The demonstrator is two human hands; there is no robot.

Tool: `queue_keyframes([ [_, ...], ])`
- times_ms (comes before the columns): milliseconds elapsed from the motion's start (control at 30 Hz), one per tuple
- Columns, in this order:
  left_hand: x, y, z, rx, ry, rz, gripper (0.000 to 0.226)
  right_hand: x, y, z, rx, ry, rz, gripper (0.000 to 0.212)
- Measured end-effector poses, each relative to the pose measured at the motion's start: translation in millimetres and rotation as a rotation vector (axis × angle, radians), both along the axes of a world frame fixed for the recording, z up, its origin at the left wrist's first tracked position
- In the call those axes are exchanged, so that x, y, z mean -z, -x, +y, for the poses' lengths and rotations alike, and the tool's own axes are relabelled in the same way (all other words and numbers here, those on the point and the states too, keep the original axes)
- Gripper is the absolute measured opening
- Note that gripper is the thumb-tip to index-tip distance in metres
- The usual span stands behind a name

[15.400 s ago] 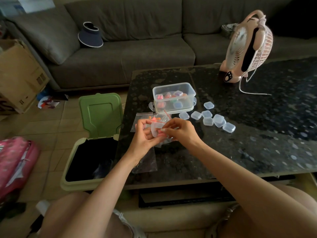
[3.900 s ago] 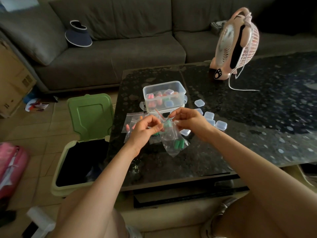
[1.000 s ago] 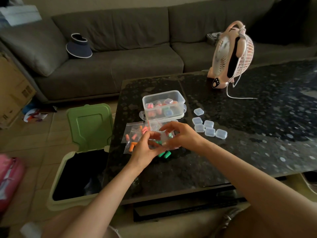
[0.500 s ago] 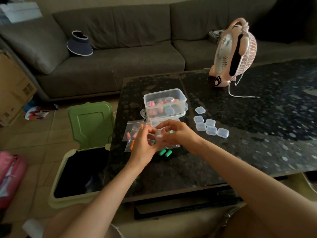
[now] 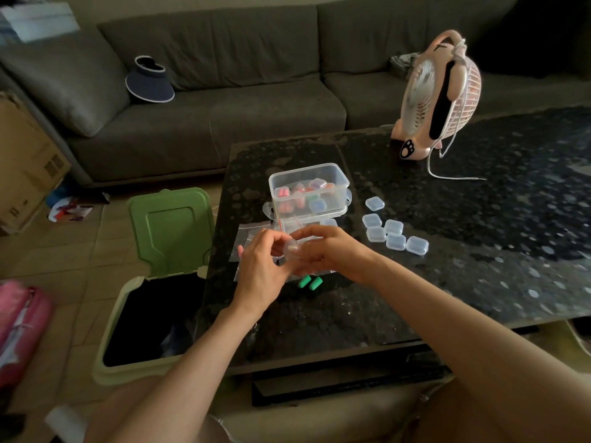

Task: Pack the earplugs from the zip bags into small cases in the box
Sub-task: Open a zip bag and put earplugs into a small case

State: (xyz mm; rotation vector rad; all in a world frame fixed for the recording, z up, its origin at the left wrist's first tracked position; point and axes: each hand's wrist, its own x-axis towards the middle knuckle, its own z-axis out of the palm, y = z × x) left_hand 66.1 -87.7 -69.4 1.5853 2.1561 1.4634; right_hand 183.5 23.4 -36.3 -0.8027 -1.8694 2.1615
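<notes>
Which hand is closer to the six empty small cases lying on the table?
Right. The right hand is just to the left of the empty small cases, with a small gap. The left hand is further left, beyond the right hand.

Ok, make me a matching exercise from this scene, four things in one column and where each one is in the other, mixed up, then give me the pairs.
Things:
1. green earplugs
2. visor hat
3. pink fan
4. clear box

Places:
A. on the sofa seat
B. far side of the table, cord trailing
C. on the table just under the hands
D. on the table beyond the hands, holding filled cases

Pairs: 1-C, 2-A, 3-B, 4-D
</notes>
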Motion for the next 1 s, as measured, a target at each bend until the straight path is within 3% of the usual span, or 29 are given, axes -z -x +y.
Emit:
queue_keyframes([
  [133, -2.3, -2.9, -0.1, 0.011, 0.003, -0.001, 0.040, 1.4, -0.6, 1.8, 0.002, 0.013, 0.015, 0.027],
  [267, -3.3, -5.1, 0.7, -0.021, 0.046, 0.023, 0.032, 3.0, -3.0, 5.2, -0.006, 0.016, 0.003, 0.022],
  [367, -2.5, -3.8, 1.1, -0.059, 0.064, 0.037, 0.046, 2.4, -3.8, 8.1, 0.049, -0.063, -0.015, 0.023],
  [467, -1.2, 0.8, 1.7, -0.077, 0.040, 0.040, 0.049, 6.5, -3.2, 11.5, 0.127, -0.444, -0.153, 0.020],
  [533, -1.0, 4.5, 2.8, -0.101, 0.041, 0.031, 0.047, 14.3, -5.1, 14.3, -0.001, -0.838, -0.294, 0.017],
  [600, -0.5, 7.6, 3.7, -0.125, 0.061, 0.034, 0.047, 22.3, -6.5, 12.9, -0.194, -1.009, -0.386, 0.018],
  [700, 3.0, 10.5, 3.5, -0.137, 0.103, 0.071, 0.044, 27.6, -6.0, 8.9, -0.290, -1.068, -0.433, 0.022],
  [1000, 11.5, 12.6, 5.0, -0.116, 0.222, 0.050, 0.043, 31.9, -2.3, 10.9, -0.250, -1.044, -0.380, 0.016],
])
